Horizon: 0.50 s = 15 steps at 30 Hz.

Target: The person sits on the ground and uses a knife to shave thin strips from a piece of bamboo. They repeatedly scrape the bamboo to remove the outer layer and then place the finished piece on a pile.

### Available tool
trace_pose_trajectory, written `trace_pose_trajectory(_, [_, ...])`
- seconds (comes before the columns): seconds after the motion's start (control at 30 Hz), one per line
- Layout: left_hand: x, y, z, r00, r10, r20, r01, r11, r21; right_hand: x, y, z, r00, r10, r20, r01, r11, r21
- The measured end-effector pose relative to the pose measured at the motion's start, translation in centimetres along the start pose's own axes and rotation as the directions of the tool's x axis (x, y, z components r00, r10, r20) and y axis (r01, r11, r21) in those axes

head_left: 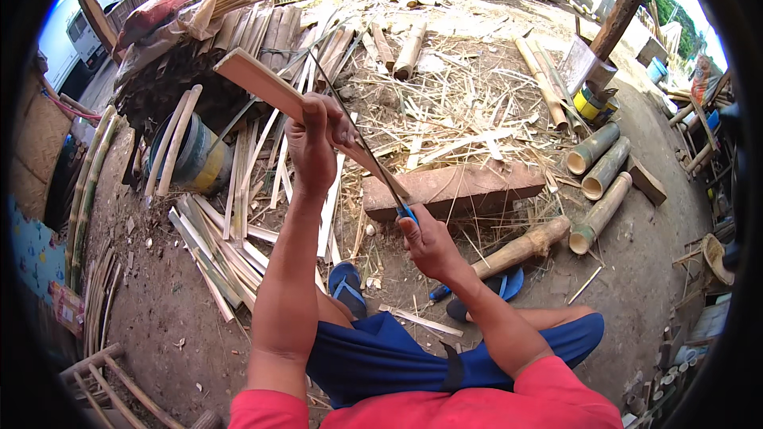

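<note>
A long flat bamboo slat (262, 83) slants across in front of me, its far end up to the left. My left hand (318, 139) is closed around its middle. My right hand (431, 245) grips the blue handle (408, 213) of a long, thin, dark-bladed knife. The blade runs up and left along the slat, passing by my left fingers; whether its edge touches the wood I cannot tell. Below the slat's near end lies a reddish-brown wooden block (469, 188).
Split bamboo strips (218, 250) lie left of my feet, beside a bucket (214, 163). Cut bamboo poles (606, 167) and a thicker bamboo length (524, 246) lie on the right. Shavings (469, 123) cover the ground ahead. A blue-handled tool (439, 292) lies by my right sandal.
</note>
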State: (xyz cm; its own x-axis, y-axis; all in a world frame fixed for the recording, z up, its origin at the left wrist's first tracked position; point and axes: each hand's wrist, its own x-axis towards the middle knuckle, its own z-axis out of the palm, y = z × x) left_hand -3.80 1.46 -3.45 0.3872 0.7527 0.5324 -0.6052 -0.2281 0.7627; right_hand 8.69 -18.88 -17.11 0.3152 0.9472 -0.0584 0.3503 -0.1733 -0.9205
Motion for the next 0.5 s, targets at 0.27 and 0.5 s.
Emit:
trace_pose_trajectory(0.27, [1.3, 0.4, -0.1, 0.991, 0.041, -0.125, -0.048, 0.997, -0.059, 2.8, 8.8, -0.4, 0.777, 0.618, -0.12, -0.622, 0.723, -0.302])
trace_pose_trajectory(0.5, [1.4, 0.0, 1.3, 0.956, 0.073, -0.283, -0.053, 0.996, 0.078, 1.8, 2.8, 2.4, 0.997, 0.036, -0.075, -0.035, 0.999, 0.019])
